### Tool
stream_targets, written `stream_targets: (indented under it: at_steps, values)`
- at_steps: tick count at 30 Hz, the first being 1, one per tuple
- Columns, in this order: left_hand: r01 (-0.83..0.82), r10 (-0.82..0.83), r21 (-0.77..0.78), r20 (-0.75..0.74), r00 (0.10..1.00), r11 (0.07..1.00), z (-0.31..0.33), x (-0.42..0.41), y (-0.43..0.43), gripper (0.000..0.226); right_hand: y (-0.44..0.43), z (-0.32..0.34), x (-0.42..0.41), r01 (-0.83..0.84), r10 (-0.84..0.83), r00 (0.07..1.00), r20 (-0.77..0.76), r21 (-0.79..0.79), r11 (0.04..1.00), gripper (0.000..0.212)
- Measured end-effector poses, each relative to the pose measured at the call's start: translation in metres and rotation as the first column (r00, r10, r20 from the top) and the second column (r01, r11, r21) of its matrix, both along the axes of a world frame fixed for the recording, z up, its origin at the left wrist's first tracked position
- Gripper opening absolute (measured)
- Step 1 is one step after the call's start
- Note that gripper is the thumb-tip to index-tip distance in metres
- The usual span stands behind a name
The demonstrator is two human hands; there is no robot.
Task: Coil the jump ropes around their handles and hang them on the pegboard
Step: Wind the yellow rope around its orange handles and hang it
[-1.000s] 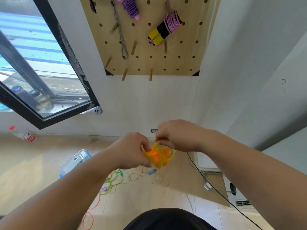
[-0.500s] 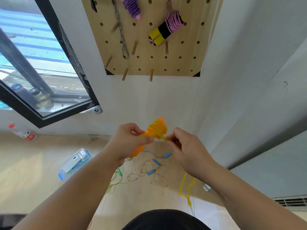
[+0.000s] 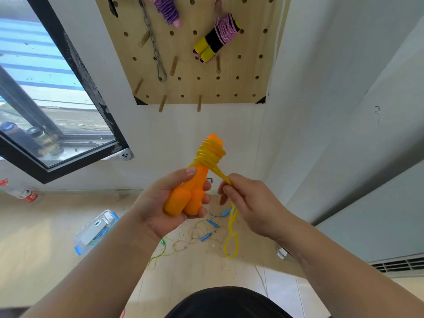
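1. At the bottom edge a dark piece of clothing [image 3: 229, 302] shows, and both bare forearms reach forward above it.
2. The left hand [image 3: 158, 207] grips 2 orange handles [image 3: 187, 197] held side by side. Its fingers curl round their thick ends and its thumb lies along the upper side. The handles point up and away from the person.
3. A yellow rope [image 3: 210, 154] is wound in several turns round the upper part of the handles, and 1 orange tip pokes out above the coil.
4. The right hand [image 3: 250, 203] pinches a strand of that rope between thumb and fingers, just right of the handles. The strand runs taut from the coil down to the pinch. Below this hand the rest of the rope hangs in a loose loop [image 3: 231, 242].
5. On the floor [image 3: 34, 249] beyond the hands lie a clear plastic box [image 3: 96, 230] with blue clips, a thin green rope [image 3: 160, 252], and a tan cord [image 3: 188, 239] beside small blue handles [image 3: 205, 236].
6. A bottle [image 3: 21, 194] with a red label lies at the foot of the wall on the left, under a black-framed window [image 3: 75, 72].
7. The pegboard [image 3: 229, 88] is fixed to the wall above the hands and has wooden pegs [image 3: 199, 103]. From it hang a pink rope [image 3: 226, 27] coiled on yellow-and-black handles, a purple rope [image 3: 168, 10] cut off by the top edge, and a metal chain [image 3: 154, 49].
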State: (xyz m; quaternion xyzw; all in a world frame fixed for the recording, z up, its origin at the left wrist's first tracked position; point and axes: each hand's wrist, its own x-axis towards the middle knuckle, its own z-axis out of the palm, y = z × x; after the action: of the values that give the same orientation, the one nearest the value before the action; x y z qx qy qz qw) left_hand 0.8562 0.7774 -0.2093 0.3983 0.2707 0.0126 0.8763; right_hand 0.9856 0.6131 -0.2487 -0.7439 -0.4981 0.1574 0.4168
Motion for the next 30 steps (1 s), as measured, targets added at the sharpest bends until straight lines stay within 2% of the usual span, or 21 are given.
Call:
stream_targets:
  at_steps: [1, 3, 4, 6, 9, 13, 14, 16, 17, 19, 22, 24, 27, 30]
  values:
    - [-0.010, 0.010, -0.020, 0.037, 0.999, 1.000, 0.002, -0.002, 0.003, 0.088, -0.001, 0.002, 0.000, -0.030, 0.038, 0.988, -0.148, 0.054, 0.998, 0.024]
    - [-0.052, 0.054, -0.030, 0.092, 0.994, 0.998, 0.004, -0.007, 0.011, 0.094, -0.005, 0.005, -0.001, 0.001, 0.073, 0.886, -0.458, 0.159, 0.987, 0.034]
    - [-0.065, 0.067, -0.021, 0.103, 0.992, 0.998, 0.005, -0.009, 0.016, 0.094, -0.007, 0.005, -0.001, 0.034, 0.076, 0.831, -0.551, 0.187, 0.982, 0.039]
    - [-0.063, 0.063, -0.005, 0.105, 0.992, 0.998, 0.006, -0.011, 0.021, 0.094, -0.007, 0.004, 0.001, 0.045, 0.073, 0.807, -0.586, 0.184, 0.982, 0.040]
    - [-0.019, 0.022, -0.030, 0.118, 0.993, 0.999, 0.003, -0.011, 0.016, 0.092, -0.004, 0.003, 0.008, 0.019, 0.039, 0.894, -0.446, 0.126, 0.992, 0.031]
    - [0.103, -0.090, -0.072, 0.175, 0.981, 0.992, 0.001, -0.008, 0.005, 0.080, -0.003, -0.006, 0.017, -0.005, 0.031, 0.947, -0.321, 0.081, 0.997, 0.016]
    - [0.157, -0.144, -0.059, 0.184, 0.972, 0.986, 0.000, -0.007, 0.003, 0.077, -0.004, -0.007, 0.018, -0.020, 0.038, 0.966, -0.256, 0.071, 0.997, 0.015]
    - [0.274, -0.267, -0.020, 0.172, 0.948, 0.962, -0.003, -0.008, -0.001, 0.072, -0.003, -0.005, 0.020, -0.072, 0.073, 0.997, -0.003, 0.073, 0.995, 0.016]
    - [0.331, -0.326, -0.004, 0.152, 0.933, 0.944, -0.004, -0.009, -0.002, 0.069, -0.002, -0.002, 0.023, -0.116, 0.103, 0.983, 0.153, 0.078, 0.990, 0.014]
    - [0.417, -0.418, 0.036, 0.071, 0.905, 0.908, -0.006, -0.011, 0.000, 0.059, 0.001, 0.002, 0.035, -0.199, 0.186, 0.884, 0.429, -0.015, 0.980, 0.011]
    - [0.505, -0.486, 0.178, -0.142, 0.862, 0.844, -0.009, -0.013, 0.007, 0.054, 0.007, -0.003, 0.051, -0.181, 0.292, 0.679, 0.673, -0.232, 0.956, 0.013]
    - [0.565, -0.497, 0.313, -0.274, 0.824, 0.764, -0.009, -0.013, 0.008, 0.050, 0.011, -0.005, 0.054, -0.207, 0.360, 0.602, 0.712, -0.297, 0.932, 0.019]
    - [0.637, -0.416, 0.521, -0.486, 0.768, 0.568, -0.011, -0.008, 0.002, 0.037, 0.021, 0.003, 0.050, -0.263, 0.464, 0.575, 0.674, -0.384, 0.885, 0.035]
    - [0.664, -0.208, 0.712, -0.630, 0.748, 0.228, -0.018, 0.002, 0.000, 0.033, 0.033, 0.008, 0.038, -0.207, 0.500, 0.582, 0.641, -0.477, 0.854, 0.026]
